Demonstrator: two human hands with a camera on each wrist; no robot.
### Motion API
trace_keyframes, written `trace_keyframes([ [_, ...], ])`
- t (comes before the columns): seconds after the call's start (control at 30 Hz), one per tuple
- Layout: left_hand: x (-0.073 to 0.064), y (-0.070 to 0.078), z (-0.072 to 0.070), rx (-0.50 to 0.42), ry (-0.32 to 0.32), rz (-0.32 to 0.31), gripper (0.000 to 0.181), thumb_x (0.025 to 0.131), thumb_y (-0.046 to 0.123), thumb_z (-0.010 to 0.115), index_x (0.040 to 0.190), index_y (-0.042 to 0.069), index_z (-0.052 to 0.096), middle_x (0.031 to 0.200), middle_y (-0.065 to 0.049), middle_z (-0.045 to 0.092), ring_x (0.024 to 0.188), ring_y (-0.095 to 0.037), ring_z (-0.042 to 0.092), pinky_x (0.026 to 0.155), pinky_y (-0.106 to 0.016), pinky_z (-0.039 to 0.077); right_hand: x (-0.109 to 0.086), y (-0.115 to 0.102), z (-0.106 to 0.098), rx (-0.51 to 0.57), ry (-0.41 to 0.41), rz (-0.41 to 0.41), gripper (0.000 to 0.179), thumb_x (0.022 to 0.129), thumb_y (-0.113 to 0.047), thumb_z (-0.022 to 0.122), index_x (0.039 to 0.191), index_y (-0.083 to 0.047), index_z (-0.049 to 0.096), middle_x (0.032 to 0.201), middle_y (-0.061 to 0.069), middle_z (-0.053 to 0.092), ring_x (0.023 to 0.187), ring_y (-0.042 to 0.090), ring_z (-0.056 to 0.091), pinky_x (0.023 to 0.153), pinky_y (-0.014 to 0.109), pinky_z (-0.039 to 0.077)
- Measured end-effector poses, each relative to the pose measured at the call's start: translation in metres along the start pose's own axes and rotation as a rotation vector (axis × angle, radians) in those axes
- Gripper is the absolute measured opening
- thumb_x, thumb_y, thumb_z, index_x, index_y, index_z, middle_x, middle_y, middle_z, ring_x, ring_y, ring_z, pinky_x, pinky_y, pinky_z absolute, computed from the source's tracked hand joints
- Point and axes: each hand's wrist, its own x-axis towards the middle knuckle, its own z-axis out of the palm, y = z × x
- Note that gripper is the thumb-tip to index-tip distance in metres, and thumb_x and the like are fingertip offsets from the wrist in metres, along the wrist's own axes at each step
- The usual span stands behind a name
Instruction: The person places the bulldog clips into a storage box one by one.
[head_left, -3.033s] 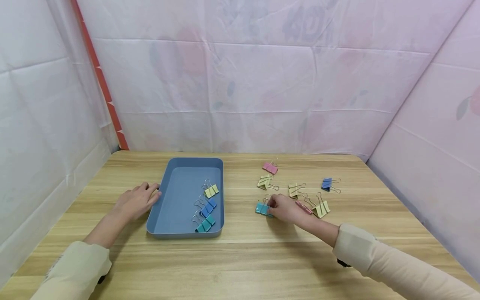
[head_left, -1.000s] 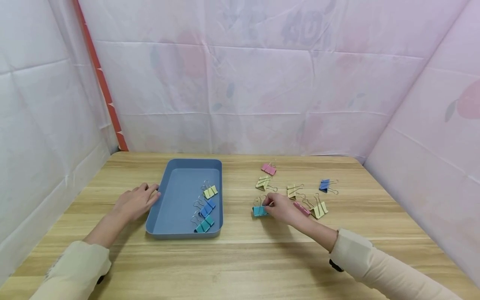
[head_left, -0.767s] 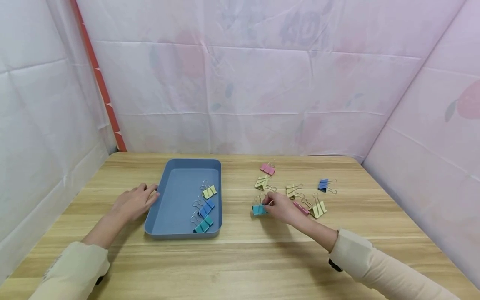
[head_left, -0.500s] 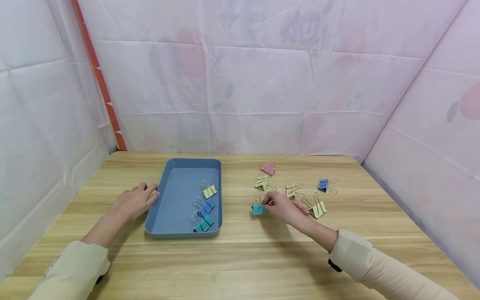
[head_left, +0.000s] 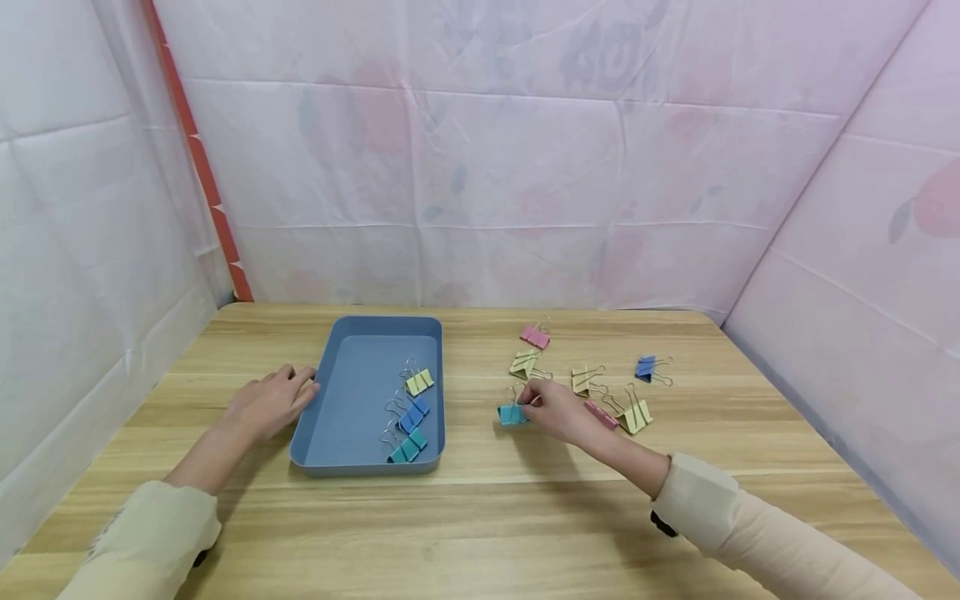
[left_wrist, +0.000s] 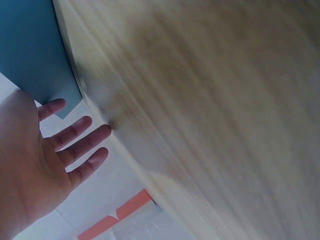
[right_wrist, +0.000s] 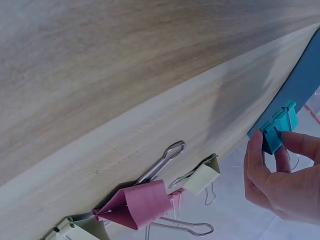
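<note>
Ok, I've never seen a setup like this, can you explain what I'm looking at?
These are someone's bare left hand and right hand, no machine. The wide picture comes from a camera on the head; the two close ones, from cameras on the wrists. On the wooden table, a blue-gray tray holds three binder clips: yellow, blue and teal-green. Six more clips lie to its right: three yellow, two pink, one blue. The right hand has a teal clip in its grip. The left hand lies by the tray's left side.

The tray (head_left: pixel 352 400) is blue-grey, the desk (head_left: pixel 450 533) streaky tan; 2 teal clips (head_left: pixel 510 416), 2 blue clips (head_left: pixel 646 369), 2 pink clips (head_left: pixel 535 337), 4 yellow clips (head_left: pixel 637 417); white cloth (head_left: pixel 517 158) printed faintly pink; cream sleeves (head_left: pixel 697 500).
</note>
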Motion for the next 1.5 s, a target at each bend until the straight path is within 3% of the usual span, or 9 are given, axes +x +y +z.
trace_keyframes([
  [1.07, 0.001, 0.001, -0.001, 0.000, 0.005, 0.003, 0.046, 0.098, 0.035, 0.038, 0.127, 0.001, 0.048, 0.111, -0.027, 0.049, 0.096, -0.041, 0.053, 0.077, -0.056, 0.041, 0.011, -0.020, 0.000, 0.024, -0.019, 0.008, 0.003, 0.085, -0.004, 0.061, 0.084, -0.001, 0.061, 0.082, 0.004, 0.061, 0.075, 0.015, 0.057, 0.060, 0.027, 0.046],
  [1.5, 0.001, 0.001, 0.000, 0.007, 0.005, 0.003, 0.045, 0.098, 0.035, 0.038, 0.126, 0.002, 0.048, 0.110, -0.025, 0.050, 0.096, -0.040, 0.054, 0.075, -0.056, 0.042, 0.015, -0.029, 0.000, 0.053, 0.007, -0.038, 0.004, 0.085, -0.004, 0.061, 0.083, -0.001, 0.059, 0.084, 0.005, 0.062, 0.078, 0.018, 0.059, 0.060, 0.027, 0.046],
])
